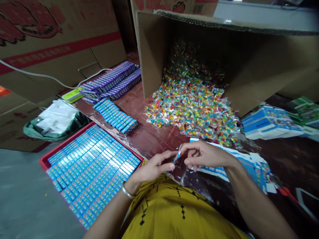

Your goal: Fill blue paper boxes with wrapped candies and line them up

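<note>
**Fine finger work at a small blue piece [177, 156]**

The left hand [159, 164] has its thumb and fingers narrowly parted around the piece; the right hand [203, 154] is loosely curled, its fingertip close by. Which hand grips, I cannot tell. The piece is between them, probably so both can reach it. The carton [153, 56] lies on its side, perhaps to let candy packets [191, 108] spill out. The red tray [44, 161] seems to keep blue boxes [99, 157] in rows.
</note>
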Motion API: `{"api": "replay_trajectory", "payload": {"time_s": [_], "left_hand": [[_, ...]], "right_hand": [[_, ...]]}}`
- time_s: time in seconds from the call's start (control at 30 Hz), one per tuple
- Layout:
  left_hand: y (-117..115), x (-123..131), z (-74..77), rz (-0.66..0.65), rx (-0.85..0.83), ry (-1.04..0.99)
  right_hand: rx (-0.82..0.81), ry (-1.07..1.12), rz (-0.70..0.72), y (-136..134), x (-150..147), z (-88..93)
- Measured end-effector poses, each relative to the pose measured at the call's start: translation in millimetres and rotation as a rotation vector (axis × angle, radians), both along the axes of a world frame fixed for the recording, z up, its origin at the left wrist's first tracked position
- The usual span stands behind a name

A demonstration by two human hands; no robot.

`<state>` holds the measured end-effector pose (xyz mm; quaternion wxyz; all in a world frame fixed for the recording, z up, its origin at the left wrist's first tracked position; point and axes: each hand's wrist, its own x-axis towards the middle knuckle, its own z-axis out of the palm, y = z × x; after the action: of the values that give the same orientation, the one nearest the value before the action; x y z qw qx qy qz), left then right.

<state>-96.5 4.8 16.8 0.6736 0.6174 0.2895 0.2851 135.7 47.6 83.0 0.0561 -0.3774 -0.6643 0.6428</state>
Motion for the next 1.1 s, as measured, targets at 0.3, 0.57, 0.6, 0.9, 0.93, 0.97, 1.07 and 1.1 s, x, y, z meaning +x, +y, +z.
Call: {"api": "replay_trajectory", "payload": {"time_s": [0.3, 0.57, 0.6, 0.9, 0.93, 0.97, 1.07, 1.1], "left_hand": [[-0.5, 9.1, 3.4, 0.023, -0.078, -0.064], [-0.9, 28.5, -9.1, 0.558, -0.195, -0.197], [-2.4, 31.7, -9.4, 0.606, -0.199, -0.201], [-10.0, 34.4, -11.8, 0.850, -0.044, -0.124], [-10.8, 32.9, -12.0, 0.807, -0.030, -0.088], [-11.4, 31.3, -12.1, 0.760, -0.026, -0.063], [-11.5, 25.9, -11.2, 0.648, -0.030, -0.050], [-10.9, 23.8, -10.4, 0.616, -0.034, -0.055]], "right_hand": [[-0.046, 0.004, -0.004, -7.4, -6.5, -13.7], [0.264, 0.248, -0.669, -19.8, -36.0, -50.6], [0.319, 0.209, -0.697, -22.4, -39.8, -54.8], [0.545, 0.180, -0.895, -24.2, -58.5, -75.2], [0.559, 0.198, -0.924, -24.2, -59.9, -78.2], [0.566, 0.211, -0.937, -24.4, -61.1, -81.0], [0.537, 0.249, -0.918, -25.9, -62.7, -86.5], [0.519, 0.258, -0.909, -26.4, -62.7, -87.2]]}}
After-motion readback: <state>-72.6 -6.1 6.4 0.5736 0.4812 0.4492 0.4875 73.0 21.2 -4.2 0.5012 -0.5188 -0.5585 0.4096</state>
